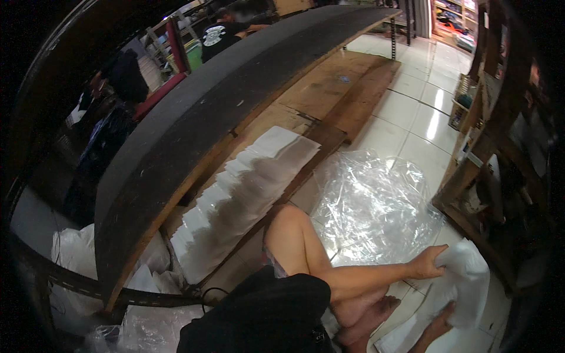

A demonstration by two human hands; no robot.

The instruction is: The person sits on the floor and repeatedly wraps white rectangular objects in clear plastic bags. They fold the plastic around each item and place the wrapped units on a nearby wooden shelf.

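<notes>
At the lower right, my left hand [428, 262] is closed on the upper end of a bundle of thin white sheets [468, 270], which bends over in a curve. Just below it, my right hand [441, 320] grips the near side of the same bundle; some of its fingers are hidden. Whether the sheets are paper or plastic I cannot tell. More white sheets [376, 344] lie on the floor under my right hand. To my left, a long fanned row of overlapping white sheets [253, 194] rests on the low wooden shelf [359, 88].
A dark tabletop [235, 100] stretches above the shelf. A heap of clear plastic film [376, 206] covers the tiled floor before my bent leg [294, 241]. Wooden racks [477, 159] stand close on the right. A person in a black shirt [223, 38] is beyond the table.
</notes>
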